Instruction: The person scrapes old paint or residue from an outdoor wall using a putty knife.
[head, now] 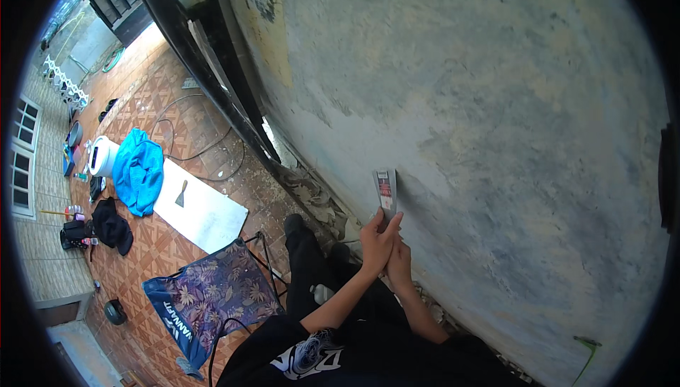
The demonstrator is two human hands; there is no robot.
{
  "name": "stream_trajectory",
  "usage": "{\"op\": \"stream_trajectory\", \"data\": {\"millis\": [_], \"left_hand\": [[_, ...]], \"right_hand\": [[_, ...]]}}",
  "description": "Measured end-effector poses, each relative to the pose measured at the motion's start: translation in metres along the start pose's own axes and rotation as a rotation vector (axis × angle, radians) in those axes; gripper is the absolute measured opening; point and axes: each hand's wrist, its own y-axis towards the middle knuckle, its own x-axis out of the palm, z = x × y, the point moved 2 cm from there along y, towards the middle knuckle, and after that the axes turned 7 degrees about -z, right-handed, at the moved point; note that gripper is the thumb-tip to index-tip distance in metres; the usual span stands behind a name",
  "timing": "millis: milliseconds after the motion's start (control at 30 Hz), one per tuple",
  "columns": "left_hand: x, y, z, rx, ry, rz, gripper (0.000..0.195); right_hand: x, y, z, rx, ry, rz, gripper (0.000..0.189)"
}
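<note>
A wide-bladed putty knife [386, 190] points up the bare, patchy plaster wall [478, 121], its metal blade bearing a printed label. My left hand [376, 243] grips it low down, the fingers covering the handle. Close against it, my right hand [399, 269] is closed around the same handle from the other side. Beside the blade falls a dark shadow on the wall; whether the edge touches the plaster I cannot tell. Lighter, smoother plaster lies around the blade, with rough grey patches to the right.
Left of my legs stands a folding chair [223, 286] with patterned fabric. Beyond it, a white board [204, 211] carries a second putty knife [181, 194], near a blue cloth [139, 171] and white bucket [103, 156]. A cable [199, 158] loops over the tiles; debris lines the wall's foot.
</note>
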Motion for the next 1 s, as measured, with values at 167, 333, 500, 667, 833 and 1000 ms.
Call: {"op": "stream_trajectory", "data": {"millis": [167,333,500,667,833,1000], "left_hand": [[0.005,-0.01,0.014,-0.113,-0.093,-0.008,0.023],[0.004,-0.015,0.017,-0.133,-0.131,-0.029,0.029],[-0.007,-0.029,0.017,-0.242,-0.184,-0.131,0.032],[-0.026,-0.042,0.016,-0.456,-0.19,-0.27,0.043],[-0.039,-0.047,0.028,-0.444,-0.17,-0.403,0.053],[-0.048,-0.048,0.046,-0.309,-0.128,-0.701,0.065]], "right_hand": [[-0.003,-0.009,-0.011,0.074,0.022,-0.002,0.046],[-0.003,-0.019,-0.025,0.03,0.017,-0.05,0.045],[-0.004,-0.036,-0.014,0.063,0.119,-0.205,0.038],[-0.023,-0.052,0.005,-0.13,0.009,-0.265,0.025],[-0.027,-0.072,-0.003,-0.202,-0.059,-0.284,0.035],[-0.02,-0.073,-0.012,-0.06,0.207,-0.422,0.027]]}}
